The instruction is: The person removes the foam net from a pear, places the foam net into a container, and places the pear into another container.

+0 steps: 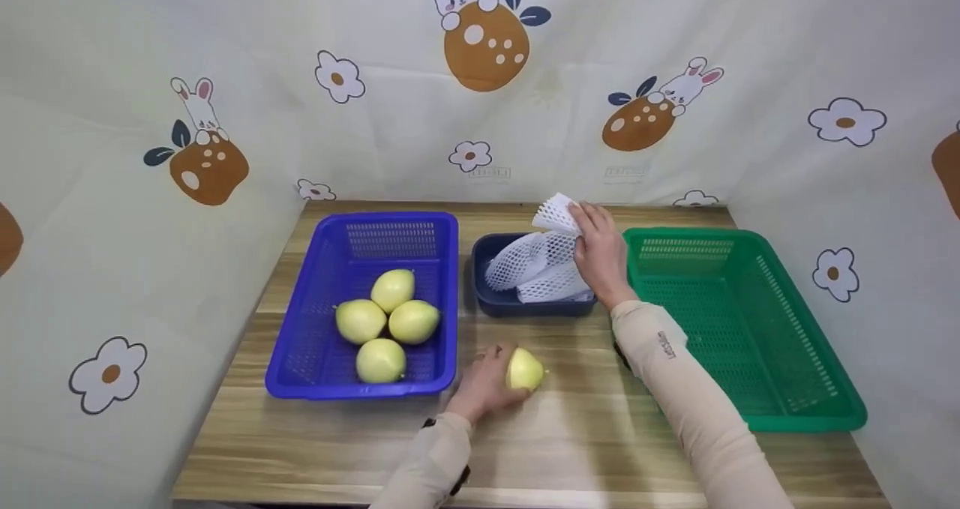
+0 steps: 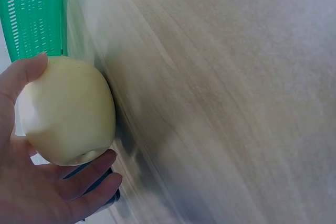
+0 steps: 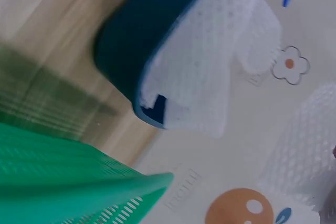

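Note:
My left hand (image 1: 486, 384) holds a pale yellow-green pear (image 1: 526, 370) low over the wooden table, in front of the small navy bin (image 1: 525, 309). In the left wrist view the thumb lies on one side of the pear (image 2: 71, 108) and the fingers curl beneath it. Above the bin's right end, my right hand (image 1: 604, 258) pinches a white foam net sleeve (image 1: 555, 215). More white foam net sleeves (image 1: 517, 258) lie in the bin, some poking over its rim. Only a fingertip shows at the right wrist view's edge, by the held sleeve (image 3: 304, 145).
A blue basket (image 1: 300, 329) on the left contains several pears (image 1: 381, 360). On the right stands a green basket (image 1: 757, 329), with my right forearm passing over its near left side. A printed curtain (image 1: 405, 142) hangs behind the wooden table (image 1: 555, 456) and along its sides.

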Demonstrator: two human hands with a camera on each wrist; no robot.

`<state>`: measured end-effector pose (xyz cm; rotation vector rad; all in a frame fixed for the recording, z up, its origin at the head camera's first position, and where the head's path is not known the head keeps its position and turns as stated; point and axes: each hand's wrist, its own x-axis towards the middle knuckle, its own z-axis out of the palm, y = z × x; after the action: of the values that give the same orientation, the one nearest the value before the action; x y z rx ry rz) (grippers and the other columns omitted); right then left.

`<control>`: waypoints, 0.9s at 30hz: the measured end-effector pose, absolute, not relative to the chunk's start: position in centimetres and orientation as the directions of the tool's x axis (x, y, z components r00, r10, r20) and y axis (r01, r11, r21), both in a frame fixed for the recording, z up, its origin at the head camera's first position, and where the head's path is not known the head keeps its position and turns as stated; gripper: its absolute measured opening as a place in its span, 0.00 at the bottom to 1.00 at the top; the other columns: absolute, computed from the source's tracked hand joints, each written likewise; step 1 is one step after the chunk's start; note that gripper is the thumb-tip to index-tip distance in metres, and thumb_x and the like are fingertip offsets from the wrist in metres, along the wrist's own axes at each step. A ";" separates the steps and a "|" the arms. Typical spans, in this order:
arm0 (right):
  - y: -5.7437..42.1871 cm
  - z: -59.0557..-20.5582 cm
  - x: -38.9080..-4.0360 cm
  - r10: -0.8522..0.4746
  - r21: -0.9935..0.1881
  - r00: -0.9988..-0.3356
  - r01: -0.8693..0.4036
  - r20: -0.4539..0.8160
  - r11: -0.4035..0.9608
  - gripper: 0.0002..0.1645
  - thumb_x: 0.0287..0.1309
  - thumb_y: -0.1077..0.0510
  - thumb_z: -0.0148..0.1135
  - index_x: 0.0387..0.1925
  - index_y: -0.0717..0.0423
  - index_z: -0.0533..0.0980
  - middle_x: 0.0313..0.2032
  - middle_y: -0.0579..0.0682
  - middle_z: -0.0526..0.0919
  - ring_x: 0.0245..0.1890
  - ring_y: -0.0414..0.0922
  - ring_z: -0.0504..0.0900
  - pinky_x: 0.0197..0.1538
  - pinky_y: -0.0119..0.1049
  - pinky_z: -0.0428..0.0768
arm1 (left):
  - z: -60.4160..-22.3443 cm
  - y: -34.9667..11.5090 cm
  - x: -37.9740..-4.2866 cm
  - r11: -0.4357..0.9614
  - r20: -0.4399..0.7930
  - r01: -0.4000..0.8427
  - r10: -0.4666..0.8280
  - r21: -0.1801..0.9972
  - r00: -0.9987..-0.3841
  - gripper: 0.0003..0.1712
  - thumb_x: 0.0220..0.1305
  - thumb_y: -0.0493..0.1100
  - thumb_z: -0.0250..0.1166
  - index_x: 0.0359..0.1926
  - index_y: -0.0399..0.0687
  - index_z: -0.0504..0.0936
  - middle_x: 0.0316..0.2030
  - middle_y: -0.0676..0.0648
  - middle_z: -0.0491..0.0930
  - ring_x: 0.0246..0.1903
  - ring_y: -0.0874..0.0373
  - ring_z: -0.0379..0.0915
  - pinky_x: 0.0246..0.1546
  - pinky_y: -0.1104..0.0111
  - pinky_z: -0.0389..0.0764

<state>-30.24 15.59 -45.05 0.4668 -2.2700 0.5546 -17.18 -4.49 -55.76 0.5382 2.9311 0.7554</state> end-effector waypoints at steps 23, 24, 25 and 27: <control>14.3 -51.6 -31.2 -0.301 -0.091 -0.733 -0.443 0.610 0.892 0.29 0.42 0.73 0.54 0.51 0.58 0.72 0.52 0.61 0.68 0.54 0.58 0.63 0.48 0.49 0.69 | -55.8 -4.5 -16.8 0.832 0.050 0.331 0.346 0.445 -0.937 0.41 0.38 0.59 0.67 0.53 0.47 0.67 0.42 0.43 0.70 0.37 0.46 0.70 0.32 0.57 0.72; 14.2 -51.9 -31.1 -0.310 -0.090 -0.747 -0.442 0.588 0.893 0.29 0.42 0.73 0.54 0.51 0.58 0.72 0.51 0.61 0.68 0.54 0.58 0.62 0.47 0.48 0.69 | -55.7 -4.6 -16.9 0.834 0.050 0.331 0.346 0.442 -0.937 0.41 0.38 0.59 0.67 0.54 0.47 0.67 0.42 0.43 0.70 0.37 0.46 0.70 0.32 0.57 0.72; 14.2 -52.1 -31.1 -0.318 -0.091 -0.761 -0.441 0.565 0.893 0.29 0.42 0.73 0.54 0.51 0.58 0.72 0.50 0.61 0.68 0.53 0.58 0.62 0.47 0.47 0.70 | -55.7 -4.6 -16.9 0.836 0.049 0.331 0.345 0.439 -0.937 0.41 0.38 0.59 0.67 0.54 0.46 0.67 0.42 0.43 0.70 0.37 0.46 0.71 0.31 0.57 0.72; 14.2 -52.5 -31.1 -0.328 -0.107 -0.793 -0.438 0.514 0.892 0.29 0.41 0.72 0.54 0.51 0.59 0.72 0.48 0.61 0.68 0.52 0.57 0.63 0.45 0.46 0.71 | -55.7 -4.6 -16.9 0.840 0.042 0.324 0.341 0.436 -0.939 0.41 0.38 0.59 0.67 0.54 0.46 0.67 0.43 0.43 0.69 0.37 0.46 0.71 0.32 0.57 0.72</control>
<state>-31.06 14.18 -52.45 0.5546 -2.5607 0.3021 -16.95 -4.60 -55.66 0.5381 2.9773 0.6957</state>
